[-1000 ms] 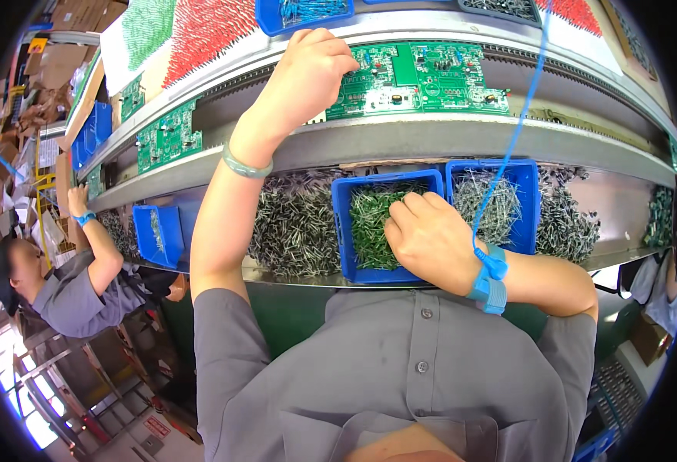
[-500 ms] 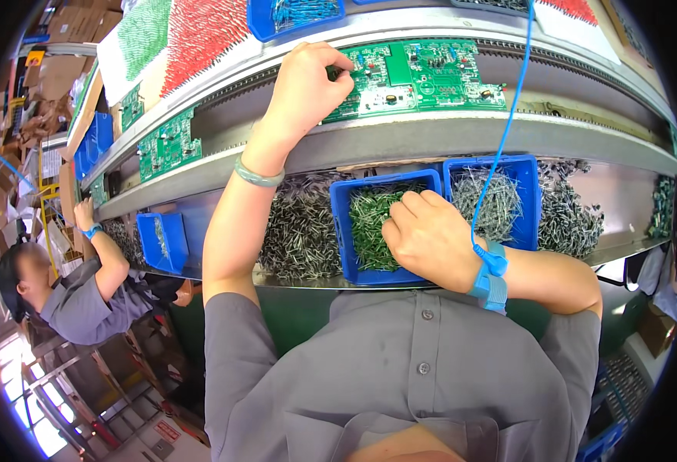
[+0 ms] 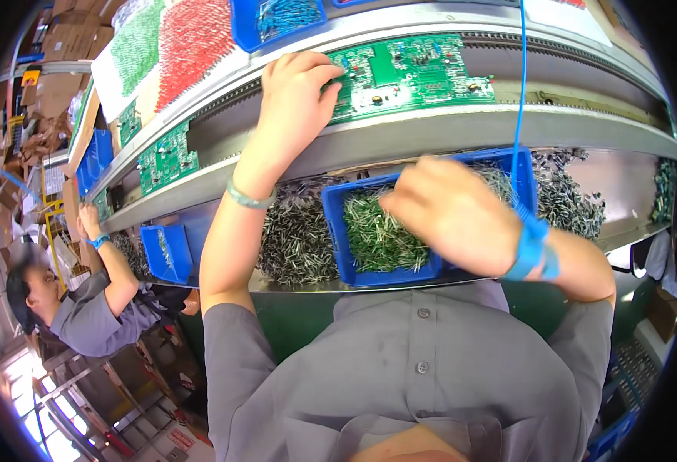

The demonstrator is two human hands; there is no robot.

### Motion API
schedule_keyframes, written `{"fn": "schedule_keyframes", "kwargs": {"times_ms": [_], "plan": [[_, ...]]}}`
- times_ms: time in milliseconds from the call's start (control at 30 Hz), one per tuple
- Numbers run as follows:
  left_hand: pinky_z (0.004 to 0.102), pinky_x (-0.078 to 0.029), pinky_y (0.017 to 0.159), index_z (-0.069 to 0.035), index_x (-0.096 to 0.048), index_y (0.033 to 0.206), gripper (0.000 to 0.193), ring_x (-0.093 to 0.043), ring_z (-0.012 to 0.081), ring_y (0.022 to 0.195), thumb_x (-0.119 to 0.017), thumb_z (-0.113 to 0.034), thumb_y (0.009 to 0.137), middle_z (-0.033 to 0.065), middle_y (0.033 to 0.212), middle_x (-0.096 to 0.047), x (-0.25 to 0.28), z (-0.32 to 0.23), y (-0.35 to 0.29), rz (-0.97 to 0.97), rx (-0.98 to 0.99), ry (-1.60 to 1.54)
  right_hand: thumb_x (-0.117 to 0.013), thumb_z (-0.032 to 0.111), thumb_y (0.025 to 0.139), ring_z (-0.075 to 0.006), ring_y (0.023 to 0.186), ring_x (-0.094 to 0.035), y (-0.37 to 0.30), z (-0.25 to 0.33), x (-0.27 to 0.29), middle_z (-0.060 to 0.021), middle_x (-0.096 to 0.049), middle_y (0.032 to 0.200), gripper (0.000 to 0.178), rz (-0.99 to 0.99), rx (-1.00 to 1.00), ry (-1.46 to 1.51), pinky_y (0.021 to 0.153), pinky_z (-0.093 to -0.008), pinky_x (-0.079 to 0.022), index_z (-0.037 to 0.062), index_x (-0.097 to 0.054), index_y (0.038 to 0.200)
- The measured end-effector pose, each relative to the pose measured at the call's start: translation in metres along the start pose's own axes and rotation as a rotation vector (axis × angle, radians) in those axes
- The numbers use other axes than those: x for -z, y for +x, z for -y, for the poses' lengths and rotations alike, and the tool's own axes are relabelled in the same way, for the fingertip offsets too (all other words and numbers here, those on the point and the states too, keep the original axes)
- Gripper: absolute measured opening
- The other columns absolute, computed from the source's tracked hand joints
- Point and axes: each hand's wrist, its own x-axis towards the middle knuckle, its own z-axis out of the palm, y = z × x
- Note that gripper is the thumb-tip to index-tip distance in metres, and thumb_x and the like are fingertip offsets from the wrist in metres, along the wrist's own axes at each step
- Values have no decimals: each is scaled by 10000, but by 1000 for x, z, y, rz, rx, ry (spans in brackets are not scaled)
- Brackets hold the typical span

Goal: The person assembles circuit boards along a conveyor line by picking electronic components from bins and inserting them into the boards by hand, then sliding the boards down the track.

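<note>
My left hand [image 3: 298,96] is at the left end of a green circuit board [image 3: 438,77] in the rail track. Its fingers are bent, with thumb and forefinger at the board's edge; anything between them is hidden. My right hand [image 3: 454,212], blurred by motion, is over the right side of a blue bin [image 3: 339,245] of green-bodied leaded components [image 3: 381,235]. Its fingers look curled together, and what they hold cannot be made out. A blue wrist strap [image 3: 533,248] with a cord circles the right wrist.
A second blue bin [image 3: 529,173] with silvery leaded parts is partly behind my right hand. Loose component piles [image 3: 296,239] flank the bins. Beyond the rail [image 3: 400,125] are a bin of blue parts [image 3: 286,17] and red parts [image 3: 192,46]. Another person [image 3: 96,300] works at left.
My right hand has lifted from the green components and moved slightly up and right. My left hand has shifted a little left and down at the board's edge. The view has moved slightly.
</note>
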Motion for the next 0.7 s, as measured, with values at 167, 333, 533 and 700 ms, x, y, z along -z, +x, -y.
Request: {"fn": "schedule_keyframes", "kwargs": {"times_ms": [167,333,533,700], "plan": [[408,-435,720,-45,-591,813,131,-556,293,797,-664,-85,712,85,823,-575,39,-71,-29,139,-61,-196,-607,-12,768,-308,734,-580,10,-82,32,-142,-588,796,91,-281,-198,34,647,-393,-469,-2,-622,857],[349,-452,726,-23,-616,919,251,-563,249,818,-669,-82,681,84,912,-562,31,-126,-74,482,-146,-210,-602,0,764,-313,736,-584,12,-117,19,-137,-595,800,93,-257,-312,18,652,-392,-468,3,-632,852],[336,-429,687,-23,-597,808,158,-531,226,759,-602,-45,652,79,847,-523,29,-122,-82,505,-172,-246,-592,27,754,-317,736,-584,16,-115,16,-131,-594,791,98,-244,-264,-121,669,-385,-468,11,-635,841],[336,-436,694,-18,-575,766,121,-526,230,748,-593,-39,649,83,845,-518,28,-121,-84,465,-168,-283,-582,23,749,-324,754,-577,17,-111,16,-135,-581,778,82,-231,-280,-127,681,-404,-465,5,-621,819]]}}
